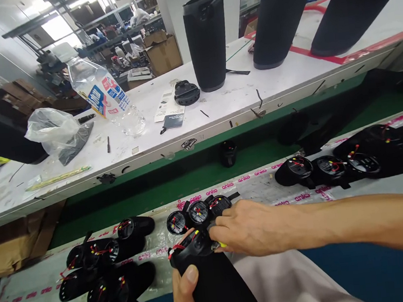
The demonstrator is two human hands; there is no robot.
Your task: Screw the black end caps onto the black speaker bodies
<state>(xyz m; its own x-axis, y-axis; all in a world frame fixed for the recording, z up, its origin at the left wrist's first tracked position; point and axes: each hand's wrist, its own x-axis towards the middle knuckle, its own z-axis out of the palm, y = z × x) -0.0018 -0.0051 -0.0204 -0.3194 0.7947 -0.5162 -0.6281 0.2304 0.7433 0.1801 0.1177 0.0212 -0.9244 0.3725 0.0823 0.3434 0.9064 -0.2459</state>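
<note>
A black cylindrical speaker body (221,286) is tilted in front of me, its end with red wires and small connectors facing up and away. My left hand (183,294) grips its side, thumb pressed near the upper rim. At the right side of that end, the fingers of my right hand (243,228) are closed in a pinch. A small yellow bit and a metallic glint show below these fingers, but what they hold is mostly hidden. Just beyond, more speaker bodies (199,212) stand with red wires showing in their ends.
Several wired speaker bodies lie on the lower taped surface at left (106,271) and right (364,162). On the white bench (144,150) above are a plastic bottle (103,91), a plastic bag (53,130), a round black part (186,93) and tall black speakers (207,44).
</note>
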